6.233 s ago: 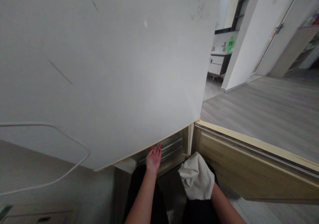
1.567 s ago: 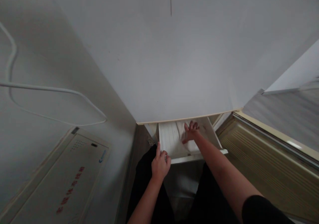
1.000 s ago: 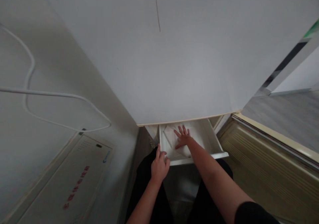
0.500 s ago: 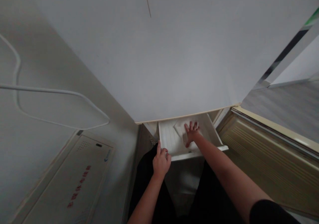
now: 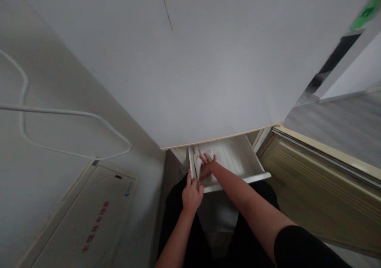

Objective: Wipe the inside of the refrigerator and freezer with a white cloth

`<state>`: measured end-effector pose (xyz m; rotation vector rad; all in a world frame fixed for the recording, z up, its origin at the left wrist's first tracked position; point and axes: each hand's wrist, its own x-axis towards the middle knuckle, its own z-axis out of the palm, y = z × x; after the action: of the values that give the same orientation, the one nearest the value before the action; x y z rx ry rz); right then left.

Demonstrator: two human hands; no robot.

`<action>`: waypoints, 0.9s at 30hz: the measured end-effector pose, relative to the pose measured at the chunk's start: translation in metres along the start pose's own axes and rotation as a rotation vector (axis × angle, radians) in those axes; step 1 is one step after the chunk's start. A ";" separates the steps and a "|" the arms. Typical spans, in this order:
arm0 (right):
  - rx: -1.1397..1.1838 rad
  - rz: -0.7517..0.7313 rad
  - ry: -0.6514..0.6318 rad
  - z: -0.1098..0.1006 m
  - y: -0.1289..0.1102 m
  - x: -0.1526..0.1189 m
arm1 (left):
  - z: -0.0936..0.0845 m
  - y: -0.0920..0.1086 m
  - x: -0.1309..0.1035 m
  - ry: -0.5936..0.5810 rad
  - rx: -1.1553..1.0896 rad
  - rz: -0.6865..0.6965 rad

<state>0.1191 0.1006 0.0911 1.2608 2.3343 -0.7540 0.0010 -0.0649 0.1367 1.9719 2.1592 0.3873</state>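
A white drawer (image 5: 258, 177) is pulled out from under the large pale panel. My left hand (image 5: 192, 194) holds its front left corner, with the index finger lying along the side wall and the other fingers curled at the front edge. Inside the drawer, against its left wall, my right hand (image 5: 207, 168) grips and presses a crumpled white cloth (image 5: 197, 160). Part of the cloth is hidden under the fingers and palm. Grooves run across the drawer's bottom, to the right of the hand.
A large pale panel (image 5: 205, 73) spans the view above the drawer. On the right, an open door (image 5: 321, 184) with a yellowish inner face stands beside it. A white cable (image 5: 65, 111) hangs at the left wall, above a box cover (image 5: 86, 216) with red characters.
My right hand has moved left across the drawer with the cloth, from the middle to the left wall. My left hand stays at the front left corner. The view has shifted slightly.
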 end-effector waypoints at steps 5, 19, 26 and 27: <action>0.017 0.160 0.051 -0.005 0.078 -0.031 | -0.002 0.001 -0.001 0.010 -0.027 -0.023; 0.060 0.567 -0.071 -0.003 0.095 -0.069 | -0.001 0.006 0.000 0.033 -0.014 -0.044; 0.043 0.147 -0.185 -0.027 0.007 -0.060 | 0.001 0.001 0.000 0.039 -0.059 -0.017; 0.040 0.153 -0.156 -0.028 -0.003 -0.058 | 0.001 0.000 0.001 0.036 -0.066 -0.012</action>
<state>0.1453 0.0790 0.1459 1.3297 2.0837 -0.8195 0.0011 -0.0643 0.1355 1.9309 2.1496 0.4892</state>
